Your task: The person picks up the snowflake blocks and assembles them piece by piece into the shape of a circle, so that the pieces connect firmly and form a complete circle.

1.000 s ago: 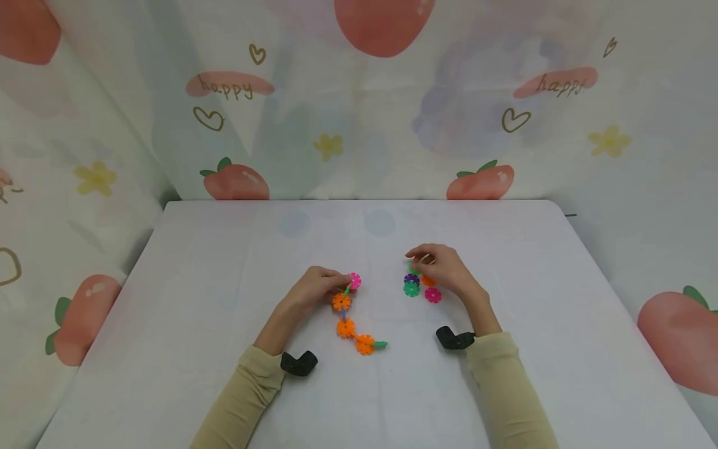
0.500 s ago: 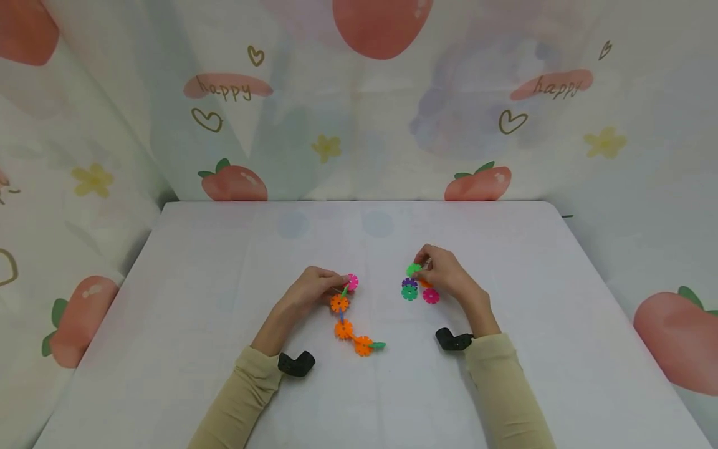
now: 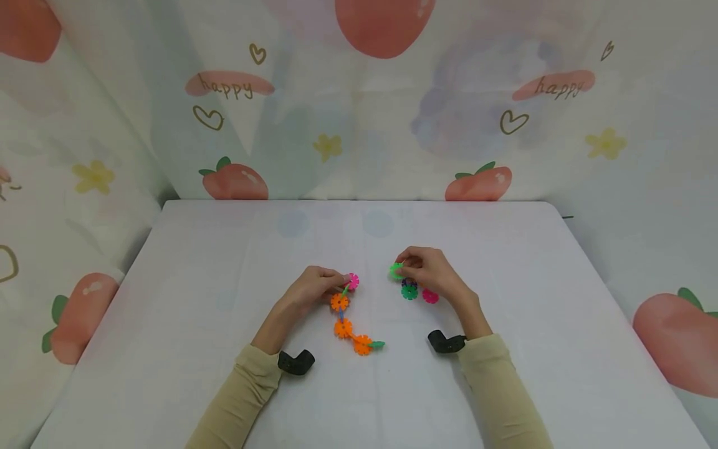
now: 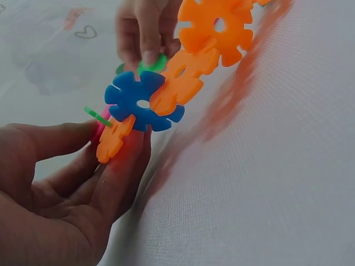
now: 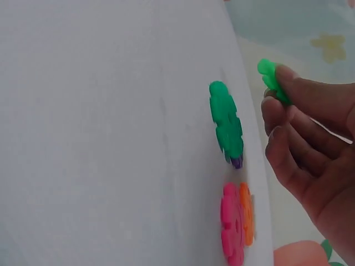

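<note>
My left hand point(image 3: 315, 290) pinches one end of a chain of interlocked snowflake discs near a pink disc point(image 3: 353, 282). Orange discs point(image 3: 344, 328), a blue disc point(image 4: 141, 102) and thin green ones link along the chain, which curves toward me to a green disc point(image 3: 378, 345) seen edge-on. My right hand point(image 3: 432, 271) pinches a loose light green snowflake disc point(image 5: 272, 80) between thumb and fingers, above the table. Beneath that hand lie a teal-green disc point(image 5: 226, 122), a purple disc point(image 5: 237, 162), a pink-red disc point(image 5: 232, 224) and an orange disc point(image 5: 247, 215).
A white-covered table point(image 3: 224, 249) bears all the discs. Behind it and at the sides hangs a printed cloth backdrop point(image 3: 381, 143). Black wrist cameras sit at both wrists, the left one point(image 3: 296, 362) close to the tabletop.
My right hand has taken the light green disc from the loose group and moved left with it, toward the chain. My left hand keeps its pinch in the same place.
</note>
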Action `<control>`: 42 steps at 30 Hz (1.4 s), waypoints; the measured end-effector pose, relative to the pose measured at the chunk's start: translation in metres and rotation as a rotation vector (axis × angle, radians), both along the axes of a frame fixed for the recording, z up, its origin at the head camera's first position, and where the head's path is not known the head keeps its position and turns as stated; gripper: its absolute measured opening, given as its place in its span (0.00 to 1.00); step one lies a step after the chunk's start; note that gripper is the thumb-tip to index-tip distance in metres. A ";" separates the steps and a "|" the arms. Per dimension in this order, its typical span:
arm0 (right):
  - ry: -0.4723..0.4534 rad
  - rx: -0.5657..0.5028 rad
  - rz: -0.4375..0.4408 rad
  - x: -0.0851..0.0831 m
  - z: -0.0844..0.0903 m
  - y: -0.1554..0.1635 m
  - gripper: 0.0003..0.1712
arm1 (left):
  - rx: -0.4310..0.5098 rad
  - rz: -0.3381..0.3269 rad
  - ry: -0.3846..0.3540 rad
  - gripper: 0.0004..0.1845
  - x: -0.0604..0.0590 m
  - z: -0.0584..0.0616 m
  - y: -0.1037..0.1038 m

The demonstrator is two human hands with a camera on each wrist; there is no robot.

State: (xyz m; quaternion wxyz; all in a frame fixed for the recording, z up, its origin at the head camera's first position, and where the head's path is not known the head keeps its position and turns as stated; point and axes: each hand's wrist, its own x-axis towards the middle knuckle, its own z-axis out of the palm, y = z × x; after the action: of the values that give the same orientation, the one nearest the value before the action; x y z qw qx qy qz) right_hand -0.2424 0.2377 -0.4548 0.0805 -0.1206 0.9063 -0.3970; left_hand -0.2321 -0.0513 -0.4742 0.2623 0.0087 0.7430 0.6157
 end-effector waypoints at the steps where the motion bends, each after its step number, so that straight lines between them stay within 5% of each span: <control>1: -0.001 -0.010 0.010 0.000 0.000 -0.003 0.09 | 0.001 -0.001 -0.002 0.14 0.000 0.000 -0.001; 8: 0.004 -0.012 0.070 0.005 0.002 -0.014 0.11 | 0.000 -0.010 -0.007 0.13 -0.001 -0.002 0.001; 23: 0.169 -0.070 0.161 0.009 -0.001 -0.048 0.07 | -0.027 0.018 -0.023 0.14 -0.001 -0.004 0.002; 42: 0.274 -0.156 0.141 0.009 -0.005 -0.059 0.05 | 0.018 0.057 -0.012 0.14 0.000 -0.002 0.004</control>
State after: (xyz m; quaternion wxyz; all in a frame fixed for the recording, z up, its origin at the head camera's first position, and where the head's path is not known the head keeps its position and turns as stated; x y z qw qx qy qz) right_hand -0.2334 0.1792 -0.4596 -0.0257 -0.2428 0.8645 -0.4392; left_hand -0.2324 -0.0473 -0.4761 0.2491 -0.0140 0.7357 0.6297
